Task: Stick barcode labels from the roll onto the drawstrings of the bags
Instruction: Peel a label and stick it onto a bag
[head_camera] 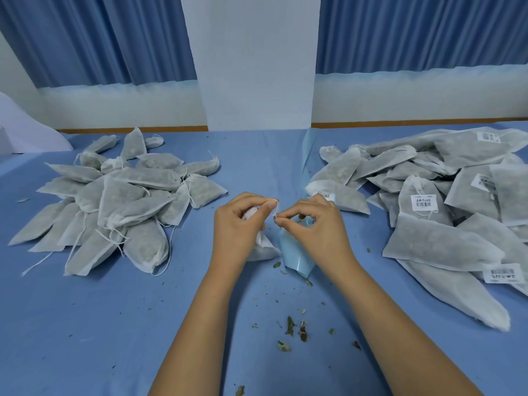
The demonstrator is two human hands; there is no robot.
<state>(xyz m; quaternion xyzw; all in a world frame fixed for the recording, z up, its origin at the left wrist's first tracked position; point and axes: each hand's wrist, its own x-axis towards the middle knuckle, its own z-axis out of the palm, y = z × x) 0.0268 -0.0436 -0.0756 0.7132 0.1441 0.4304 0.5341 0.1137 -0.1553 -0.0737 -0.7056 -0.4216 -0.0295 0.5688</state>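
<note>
Near the middle of the table [143,324], the left hand [238,224] grips a white bag [264,250] and pinches its drawstring [275,200]. The right hand [317,224] pinches what seems to be a small label [275,216]; a blue backing strip [294,255] hangs under it. Unlabelled bags [114,201] lie toward the left edge, labelled bags [428,201] toward the right.

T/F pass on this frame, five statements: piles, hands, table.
1. The right pile shows barcode labels. True.
2. The left pile shows barcode labels. False: none visible there.
3. The left hand grips a bag. True.
4. The right hand lies flat and open. False: it pinches a label beside the left hand's fingertips.
5. Leaf scraps lie on the blue table. True.
</note>
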